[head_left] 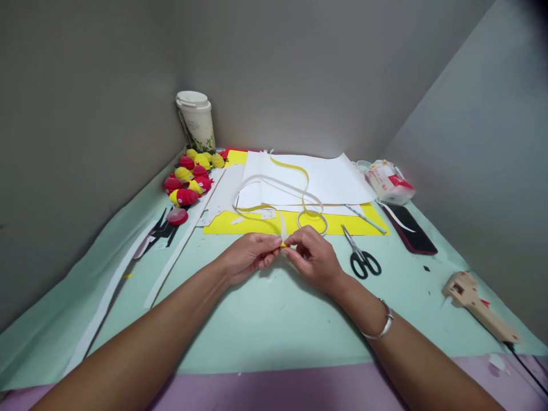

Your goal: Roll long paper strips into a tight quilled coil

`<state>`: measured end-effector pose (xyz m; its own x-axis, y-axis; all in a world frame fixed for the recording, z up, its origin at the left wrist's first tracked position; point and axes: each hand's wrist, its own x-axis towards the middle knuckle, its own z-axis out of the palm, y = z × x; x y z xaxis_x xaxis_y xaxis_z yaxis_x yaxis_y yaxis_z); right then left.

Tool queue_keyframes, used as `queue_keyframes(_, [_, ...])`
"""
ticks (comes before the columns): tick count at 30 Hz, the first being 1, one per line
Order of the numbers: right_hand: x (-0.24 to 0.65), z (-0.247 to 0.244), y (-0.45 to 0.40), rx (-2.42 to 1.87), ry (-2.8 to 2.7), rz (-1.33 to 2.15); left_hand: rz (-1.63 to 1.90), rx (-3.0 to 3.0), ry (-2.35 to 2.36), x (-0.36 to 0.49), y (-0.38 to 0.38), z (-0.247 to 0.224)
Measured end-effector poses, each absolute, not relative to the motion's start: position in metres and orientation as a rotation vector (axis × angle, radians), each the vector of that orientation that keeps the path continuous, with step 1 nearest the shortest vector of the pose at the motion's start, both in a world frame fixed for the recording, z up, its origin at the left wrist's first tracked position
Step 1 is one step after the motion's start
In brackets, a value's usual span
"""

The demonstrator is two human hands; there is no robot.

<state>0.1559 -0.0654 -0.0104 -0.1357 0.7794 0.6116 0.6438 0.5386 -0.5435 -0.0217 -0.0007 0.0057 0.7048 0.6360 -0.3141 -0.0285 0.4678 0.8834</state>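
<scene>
Both hands meet over the middle of the table, pinching the end of a long yellow and white paper strip [291, 166]. My left hand [250, 254] is closed, thumb and forefinger on the strip's end. Close against it, my right hand [314, 257] pinches the small yellow tip between thumb and fingertips. From there the strip loops away over the sheets behind. Just beyond my right hand lies a roll of tape [324, 228], partly hidden. Scissors [360, 257] with black handles rest to the right.
White paper [325, 177] covers yellow sheets [222, 224] at the back. Several red and yellow corrugated paper figures [186, 197] and a lidded cup [199, 117] stand left, near white strips [180, 262]. Rightward are a pen [366, 218], tissues [391, 182], a phone [409, 231] and a corded glue gun [479, 305].
</scene>
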Motion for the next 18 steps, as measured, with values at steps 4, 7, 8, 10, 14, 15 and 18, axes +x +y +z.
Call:
queue_keyframes(4, [0.1558, -0.0115, -0.0641, -1.164, -1.852, 0.139, 0.446, 1.043, 0.696, -0.0209, -0.0011, 0.0067])
queue_keyframes(7, [0.1562, -0.0114, -0.0640, -1.163, -1.854, 0.112, 0.440, 1.043, 0.688, -0.0209, -0.0006, 0.0063])
queue_keyframes(8, [0.1563, -0.0111, -0.0643, -1.164, -1.856, 0.107, 0.439, 1.042, 0.680, -0.0209, -0.0003, 0.0058])
queue_keyframes(10, [0.1563, -0.0101, -0.0648, -1.169, -1.861, 0.101, 0.437, 1.040, 0.666, -0.0209, 0.0002, 0.0047])
queue_keyframes(14, [0.1563, -0.0093, -0.0650, -1.179, -1.879, 0.116, 0.428, 1.026, 0.658, -0.0211, 0.0010, 0.0029])
queue_keyframes(15, [0.1565, -0.0096, -0.0648, -1.181, -1.883, 0.123, 0.424, 1.022, 0.660, -0.0213, 0.0013, 0.0026])
queue_keyframes(18, [0.1574, -0.0107, -0.0644, -1.188, -1.888, 0.156, 0.407, 1.014, 0.668, -0.0219, 0.0023, 0.0015])
